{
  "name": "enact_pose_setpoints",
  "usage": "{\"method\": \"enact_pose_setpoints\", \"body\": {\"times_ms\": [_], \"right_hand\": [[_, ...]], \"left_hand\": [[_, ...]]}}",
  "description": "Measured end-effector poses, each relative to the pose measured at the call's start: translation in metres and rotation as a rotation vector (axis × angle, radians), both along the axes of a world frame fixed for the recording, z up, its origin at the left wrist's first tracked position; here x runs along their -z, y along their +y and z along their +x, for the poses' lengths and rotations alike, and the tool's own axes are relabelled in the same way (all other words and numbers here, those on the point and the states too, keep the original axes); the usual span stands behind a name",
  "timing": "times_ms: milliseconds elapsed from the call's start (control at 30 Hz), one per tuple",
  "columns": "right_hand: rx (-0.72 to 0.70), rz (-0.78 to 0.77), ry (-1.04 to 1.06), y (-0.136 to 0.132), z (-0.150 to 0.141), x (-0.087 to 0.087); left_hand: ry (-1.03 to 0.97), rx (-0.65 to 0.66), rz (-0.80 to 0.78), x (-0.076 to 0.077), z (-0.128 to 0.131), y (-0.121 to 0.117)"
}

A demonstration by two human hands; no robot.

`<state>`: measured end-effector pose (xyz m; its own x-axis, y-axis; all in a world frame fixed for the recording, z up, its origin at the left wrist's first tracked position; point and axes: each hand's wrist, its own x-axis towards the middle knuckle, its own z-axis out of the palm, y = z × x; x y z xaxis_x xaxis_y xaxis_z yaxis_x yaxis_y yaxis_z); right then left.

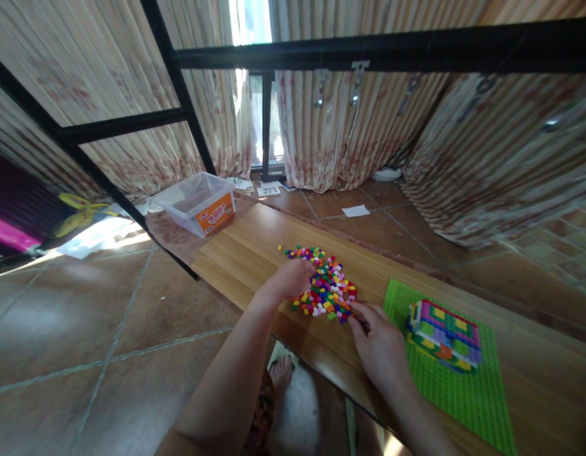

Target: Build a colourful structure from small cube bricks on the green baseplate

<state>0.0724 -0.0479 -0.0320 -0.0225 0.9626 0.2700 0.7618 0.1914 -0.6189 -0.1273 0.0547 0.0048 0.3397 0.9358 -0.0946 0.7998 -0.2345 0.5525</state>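
Observation:
A loose pile of small multicoloured building bricks (328, 285) lies on the wooden tabletop. My left hand (295, 277) reaches into the pile's left side, fingers curled and closed; whatever is between them is hidden. At the near right edge of the pile is my right hand (378, 339), its thumb and fingertips drawn together in a pinch beside the bricks. What it holds, if anything, is too small to make out. Right of that hand, a block-shaped structure of coloured bricks (445, 335) stands on a green studded baseplate (483, 405).
A clear plastic bin (195, 199) with an orange label sits beyond the left end of the long wooden table (254, 244). A black metal frame (293, 56) crosses above and at left. Patterned curtains (331, 139) hang behind, and a paper sheet (356, 211) lies on the tiled floor.

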Motion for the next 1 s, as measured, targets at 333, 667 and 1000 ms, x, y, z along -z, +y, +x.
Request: {"method": "enact_pose_setpoints", "body": {"times_ms": [333, 667, 1000], "right_hand": [[0.031, -0.021, -0.023, -0.005, 0.001, -0.005], [0.047, -0.081, -0.053, -0.003, 0.001, -0.006], [0.048, -0.055, -0.060, -0.003, -0.003, -0.011]], "left_hand": [[-0.014, -0.482, 0.314, 0.005, -0.029, 0.031], [-0.051, -0.137, 0.202, 0.018, -0.004, 0.032], [-0.094, -0.051, 0.103, 0.000, 0.002, 0.006]]}}
